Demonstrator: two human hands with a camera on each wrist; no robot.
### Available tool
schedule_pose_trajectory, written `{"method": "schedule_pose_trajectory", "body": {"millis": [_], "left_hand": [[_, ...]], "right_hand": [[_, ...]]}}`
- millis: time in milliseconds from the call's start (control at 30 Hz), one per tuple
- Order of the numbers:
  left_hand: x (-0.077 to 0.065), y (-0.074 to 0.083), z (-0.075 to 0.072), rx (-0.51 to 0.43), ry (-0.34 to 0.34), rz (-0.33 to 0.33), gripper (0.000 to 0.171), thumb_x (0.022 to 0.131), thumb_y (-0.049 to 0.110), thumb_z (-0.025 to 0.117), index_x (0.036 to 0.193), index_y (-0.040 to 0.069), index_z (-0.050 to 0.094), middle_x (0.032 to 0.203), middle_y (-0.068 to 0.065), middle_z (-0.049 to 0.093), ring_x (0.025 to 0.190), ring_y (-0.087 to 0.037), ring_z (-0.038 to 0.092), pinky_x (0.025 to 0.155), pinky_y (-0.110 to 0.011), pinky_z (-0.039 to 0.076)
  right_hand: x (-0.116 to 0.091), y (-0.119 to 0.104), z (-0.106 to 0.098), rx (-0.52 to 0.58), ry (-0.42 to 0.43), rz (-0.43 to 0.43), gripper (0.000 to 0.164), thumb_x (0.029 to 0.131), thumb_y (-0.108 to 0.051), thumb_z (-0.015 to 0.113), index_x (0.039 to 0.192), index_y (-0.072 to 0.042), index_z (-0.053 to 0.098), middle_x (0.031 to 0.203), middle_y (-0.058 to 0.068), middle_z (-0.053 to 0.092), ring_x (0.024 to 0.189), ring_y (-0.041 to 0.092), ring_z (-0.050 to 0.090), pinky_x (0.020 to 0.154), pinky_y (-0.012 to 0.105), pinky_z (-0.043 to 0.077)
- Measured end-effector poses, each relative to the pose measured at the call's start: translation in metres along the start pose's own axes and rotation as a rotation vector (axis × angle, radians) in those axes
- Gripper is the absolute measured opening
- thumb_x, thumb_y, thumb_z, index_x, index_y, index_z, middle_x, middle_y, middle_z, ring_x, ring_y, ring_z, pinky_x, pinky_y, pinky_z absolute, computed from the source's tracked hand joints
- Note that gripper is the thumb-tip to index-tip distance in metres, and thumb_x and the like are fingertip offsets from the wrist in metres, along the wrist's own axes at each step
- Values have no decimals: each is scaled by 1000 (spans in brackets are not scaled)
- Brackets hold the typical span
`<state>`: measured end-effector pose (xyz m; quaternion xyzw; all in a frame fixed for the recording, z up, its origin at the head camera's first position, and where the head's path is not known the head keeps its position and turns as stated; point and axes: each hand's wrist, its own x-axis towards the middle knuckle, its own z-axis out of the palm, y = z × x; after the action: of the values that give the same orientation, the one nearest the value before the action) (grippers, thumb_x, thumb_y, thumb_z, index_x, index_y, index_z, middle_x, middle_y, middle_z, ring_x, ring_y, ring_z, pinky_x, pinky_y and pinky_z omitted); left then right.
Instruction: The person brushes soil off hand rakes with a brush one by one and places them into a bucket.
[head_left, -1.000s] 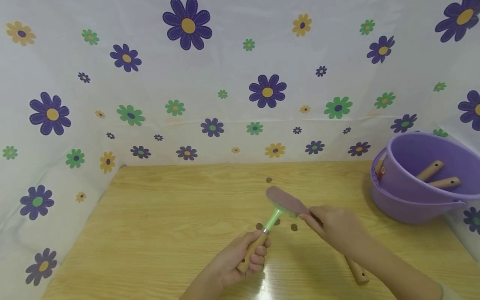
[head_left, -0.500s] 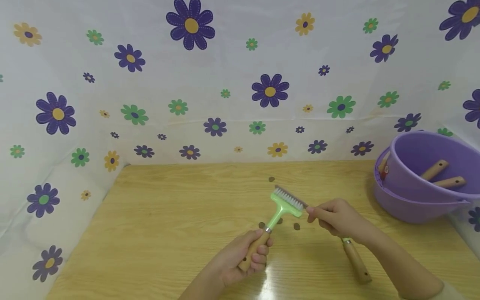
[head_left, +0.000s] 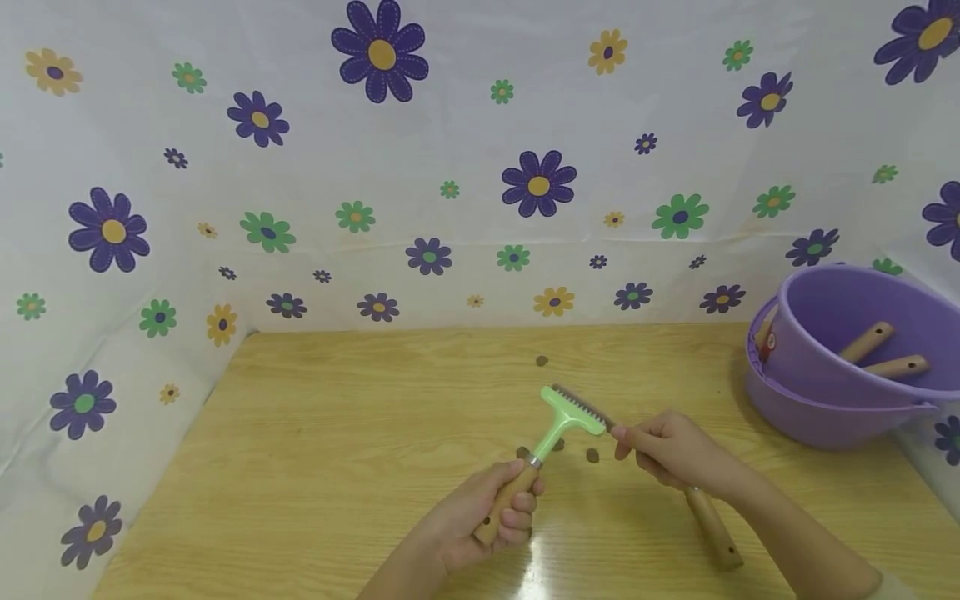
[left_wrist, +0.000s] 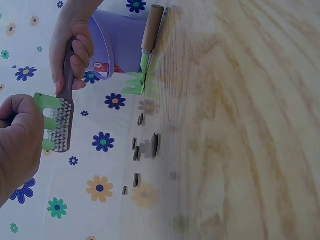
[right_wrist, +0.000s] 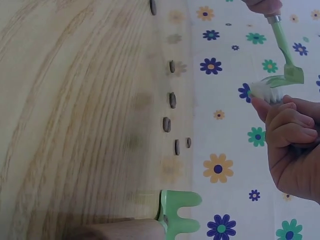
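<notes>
My left hand (head_left: 495, 508) grips the wooden handle of a small garden rake (head_left: 556, 429) with a light green head. In my right hand (head_left: 678, 450), a brown-handled scrubbing brush (left_wrist: 68, 70) is held by its handle. White bristles (left_wrist: 62, 125) press against the rake's tines in the left wrist view. From the head view only a thin brown edge of the brush shows behind the tines. Below the right forearm lies a hand fork (head_left: 712, 529) with a wooden handle; its green prongs (right_wrist: 182, 212) show in the right wrist view.
Several small dark brown lumps (head_left: 592, 456) are scattered on the wooden table (head_left: 337, 417) around the rake head. At the right stands a purple bucket (head_left: 810, 417) with wooden tool handles (head_left: 870, 342) inside. A flower-patterned white sheet (head_left: 450, 150) rises behind and beside the table.
The brush's flat brown back covered the tines from above; my right hand has since turned it to the tines' far side, edge-on to the head camera. My left hand holds nearly still.
</notes>
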<state>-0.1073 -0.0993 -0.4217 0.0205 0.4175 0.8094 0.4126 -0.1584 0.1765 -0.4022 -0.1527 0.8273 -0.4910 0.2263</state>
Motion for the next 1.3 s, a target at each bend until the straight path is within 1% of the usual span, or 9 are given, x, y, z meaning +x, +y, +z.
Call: {"method": "schedule_pose_trajectory", "body": {"millis": [467, 567, 667, 800, 933, 1000, 1067, 1167, 1300], "left_hand": [[-3, 6, 1, 16, -24, 17, 24, 101, 30, 38, 94, 10, 48, 64, 12, 48, 49, 4, 43, 46, -7, 35], [-3, 6, 0, 19, -28, 19, 24, 101, 29, 36, 94, 10, 48, 65, 12, 48, 50, 5, 43, 46, -7, 35], [-3, 5, -1, 20, -28, 24, 24, 102, 29, 36, 95, 9, 47, 65, 12, 48, 50, 5, 43, 47, -7, 35], [-3, 4, -2, 23, -37, 33, 24, 101, 29, 36, 95, 9, 47, 66, 12, 47, 51, 5, 43, 47, -7, 35], [-2, 4, -2, 17, -47, 38, 24, 101, 29, 36, 95, 9, 47, 67, 12, 48, 51, 5, 43, 47, -6, 35], [-1, 3, -2, 0, -44, 35, 23, 102, 29, 36, 95, 9, 47, 67, 12, 49, 51, 5, 44, 47, -6, 36], [-1, 3, -1, -17, -33, 32, 23, 102, 29, 36, 96, 9, 47, 67, 12, 49, 52, 5, 45, 48, -5, 36], [0, 2, 0, -45, -7, 25, 24, 102, 31, 37, 96, 10, 47, 68, 11, 49, 52, 5, 45, 48, -5, 37], [1, 2, 1, -54, 20, 26, 25, 102, 31, 36, 97, 9, 47, 69, 11, 48, 53, 5, 44, 48, -5, 36]], "right_hand": [[6, 8, 2, -26, 96, 78, 52, 98, -41, 48, 95, 8, 66, 48, -4, 42, 36, 3, 27, 35, 14, 23], [6, 6, 1, -75, 150, 75, 52, 98, -42, 48, 94, 6, 67, 48, -4, 42, 38, 4, 28, 36, 14, 22], [4, -1, 2, -150, 240, 56, 51, 97, -44, 48, 95, 2, 69, 49, -2, 42, 41, 6, 31, 37, 15, 26], [-3, -12, 6, -262, 368, -19, 48, 98, -42, 48, 103, 0, 70, 59, 2, 54, 46, 8, 36, 42, 20, 35], [-9, -20, 12, -362, 469, -166, 38, 97, -32, 53, 104, 2, 70, 58, -2, 51, 45, 4, 30, 39, 19, 33], [-11, -23, 16, -438, 518, -282, 28, 95, -25, 58, 95, -1, 72, 54, -7, 40, 44, 0, 27, 36, 17, 30], [-13, -25, 20, -544, 583, -428, 22, 94, -22, 60, 81, -6, 70, 55, -12, 38, 45, -4, 27, 37, 15, 30], [-15, -28, 26, -706, 695, -646, 37, 97, -32, 55, 67, -12, 61, 54, -14, 41, 46, -6, 29, 37, 10, 28], [-15, -31, 33, -842, 800, -845, 54, 100, -45, 40, 67, -8, 63, 56, -5, 58, 44, 1, 44, 37, 10, 35]]}}
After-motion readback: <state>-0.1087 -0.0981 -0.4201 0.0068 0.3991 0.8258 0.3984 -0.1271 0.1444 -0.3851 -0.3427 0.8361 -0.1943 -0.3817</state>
